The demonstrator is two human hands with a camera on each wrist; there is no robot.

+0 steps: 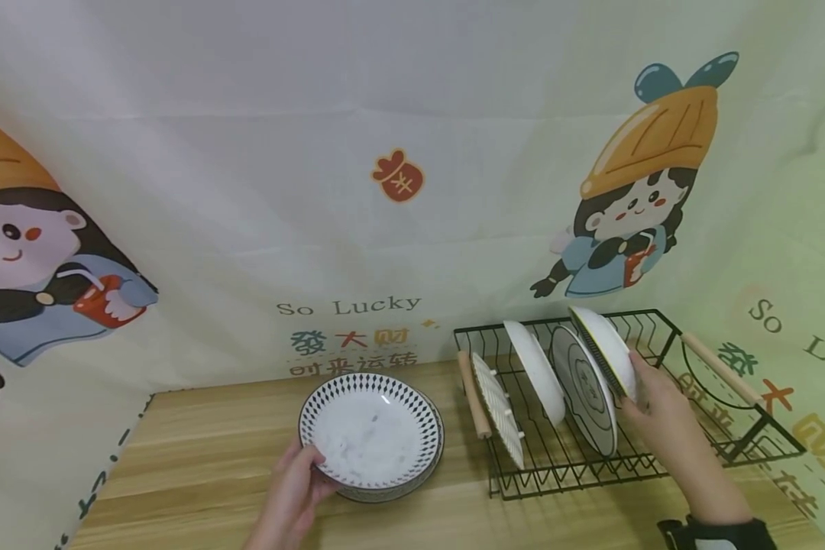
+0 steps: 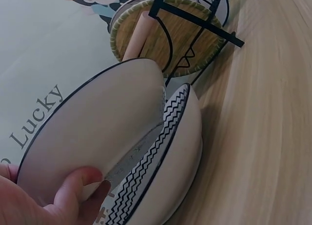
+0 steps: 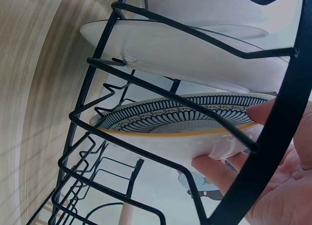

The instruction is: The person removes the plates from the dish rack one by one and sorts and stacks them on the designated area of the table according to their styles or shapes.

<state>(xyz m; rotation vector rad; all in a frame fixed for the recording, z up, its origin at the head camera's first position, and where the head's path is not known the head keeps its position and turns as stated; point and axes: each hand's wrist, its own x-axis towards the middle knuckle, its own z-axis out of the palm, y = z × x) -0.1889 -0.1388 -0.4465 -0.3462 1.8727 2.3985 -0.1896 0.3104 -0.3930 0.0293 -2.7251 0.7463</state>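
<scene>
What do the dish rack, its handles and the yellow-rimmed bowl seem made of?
Dish rack: probably metal, satin black coating; thin bent wires.
Handles: likely wood, matte; pale tan, though plastic is possible.
Bowl: apparently glazed ceramic, glossy; reflections on its white wall, though melamine is possible.

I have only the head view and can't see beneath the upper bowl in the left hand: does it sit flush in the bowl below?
Observer: No. The left wrist view shows the upper bowl tilted away from the lower bowl, with an open gap between them near the left hand.

Operator: The lower bowl's inside is hidden from me. Any pattern there?

Observer: Yes, a dark zigzag band runs inside its rim.

Operator: And inside the bowl in the right hand?

Observer: The right wrist view shows the right-hand bowl has a dark petal-like pattern inside.
</scene>
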